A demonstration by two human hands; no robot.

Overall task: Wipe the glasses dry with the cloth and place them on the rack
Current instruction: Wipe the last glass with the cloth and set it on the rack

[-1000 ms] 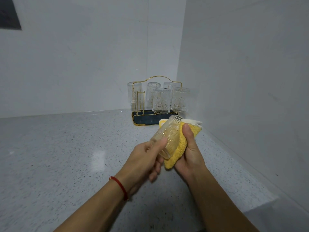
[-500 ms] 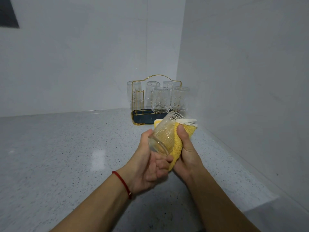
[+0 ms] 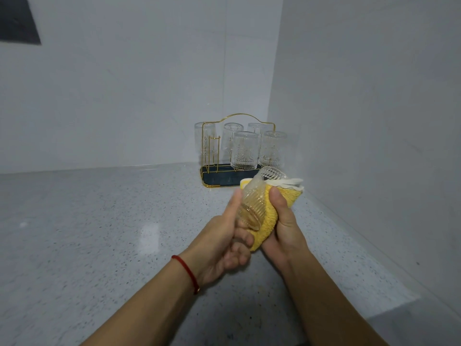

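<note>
A ribbed clear glass (image 3: 254, 199) lies tilted between my hands above the counter, its mouth pointing away toward the rack. My left hand (image 3: 224, 243) grips its base end with thumb and curled fingers. My right hand (image 3: 283, 221) holds the yellow cloth (image 3: 270, 213) wrapped round the right side of the glass, thumb pressing on top. Beyond it stands a gold wire rack (image 3: 212, 156) on a dark tray, with several patterned glasses (image 3: 244, 151) upside down on its pegs.
The speckled grey counter (image 3: 99, 233) runs into a corner of two white walls; the right wall (image 3: 374, 121) is close beside my right arm. One bare peg stands at the front left of the rack. A dark panel (image 3: 17, 21) hangs top left.
The glass has turned in my hands; my left hand shifted its grip lower round the base while the cloth stayed wrapped on the right side.
</note>
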